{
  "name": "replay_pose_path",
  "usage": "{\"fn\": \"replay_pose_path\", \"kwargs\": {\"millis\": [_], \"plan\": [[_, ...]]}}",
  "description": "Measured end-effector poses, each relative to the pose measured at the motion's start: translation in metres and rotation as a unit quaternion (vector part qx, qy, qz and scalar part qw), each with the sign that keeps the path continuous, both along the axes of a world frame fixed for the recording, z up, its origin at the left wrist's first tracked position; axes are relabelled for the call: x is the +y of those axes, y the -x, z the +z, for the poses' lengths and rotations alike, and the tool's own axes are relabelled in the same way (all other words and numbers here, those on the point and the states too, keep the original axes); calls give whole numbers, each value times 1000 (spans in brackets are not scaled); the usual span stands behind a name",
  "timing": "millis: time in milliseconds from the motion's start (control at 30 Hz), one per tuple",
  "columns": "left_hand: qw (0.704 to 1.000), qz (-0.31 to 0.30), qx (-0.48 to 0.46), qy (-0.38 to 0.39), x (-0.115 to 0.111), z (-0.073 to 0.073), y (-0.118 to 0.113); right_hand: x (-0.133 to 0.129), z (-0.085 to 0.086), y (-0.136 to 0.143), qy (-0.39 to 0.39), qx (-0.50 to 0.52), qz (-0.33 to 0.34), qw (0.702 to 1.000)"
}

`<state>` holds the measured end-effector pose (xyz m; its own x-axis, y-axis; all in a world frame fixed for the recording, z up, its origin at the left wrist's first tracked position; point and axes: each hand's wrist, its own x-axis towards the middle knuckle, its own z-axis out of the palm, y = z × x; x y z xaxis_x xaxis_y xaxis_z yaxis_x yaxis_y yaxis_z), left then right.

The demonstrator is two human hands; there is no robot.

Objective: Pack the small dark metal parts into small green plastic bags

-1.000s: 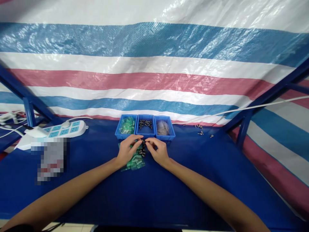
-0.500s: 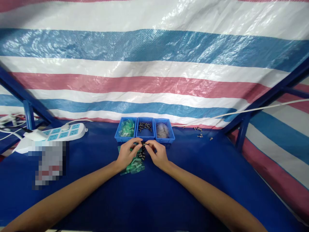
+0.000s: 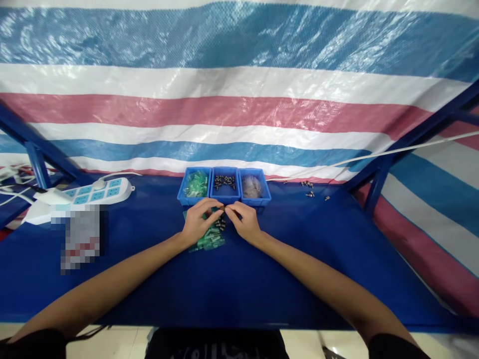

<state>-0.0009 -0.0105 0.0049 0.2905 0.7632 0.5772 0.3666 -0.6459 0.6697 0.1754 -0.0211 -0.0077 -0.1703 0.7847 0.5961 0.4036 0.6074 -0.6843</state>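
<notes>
My left hand (image 3: 201, 219) and my right hand (image 3: 244, 220) meet at the fingertips just in front of the blue bins. Between them they pinch a small dark metal part (image 3: 223, 208), mostly covered by the fingers. Below the fingertips lie several small dark fittings (image 3: 221, 224). Green plastic packets (image 3: 210, 240) are spread beside and under my left hand. Behind stand three blue bins: the left one holds green packets (image 3: 196, 184), the middle one small metal fittings (image 3: 224, 181), the right one a clear bag of small parts (image 3: 251, 187).
A white power strip (image 3: 99, 193) with plugs sits at the left, above a blurred-out item (image 3: 82, 237). Loose small metal pieces (image 3: 307, 184) lie at the back right. A white cable (image 3: 348, 161) crosses the right frame post. Striped sheeting hangs behind.
The view has tilted down, so the bench appears higher and its front edge and the floor now show. Both hands remain together at the small part.
</notes>
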Motion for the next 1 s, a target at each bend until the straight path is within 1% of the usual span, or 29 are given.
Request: {"fn": "replay_pose_path", "kwargs": {"millis": [167,333,467,600,700,867,1000], "plan": [[999,18,-19,42,-3,0,0,0,-1,0,6,3,-8,1000],[999,37,-23,16,-3,-1,0,-1,0,0,-3,4,-4,1000],[999,26,-29,4,-1,-4,1,-2,0,0,-4,11,-2,1000],[1000,12,-9,11,0,-6,2,-3,0,0,1,16,-2,1000],[999,-1,-4,33,0,-5,1,-4,1,0,4,19,-1,1000],[995,10,-30,93,-5,0,0,-5,2,0,3,22,3,1000],[995,14,-17,99,-5,0,1,-5,3,0,4,18,1,1000]]}}
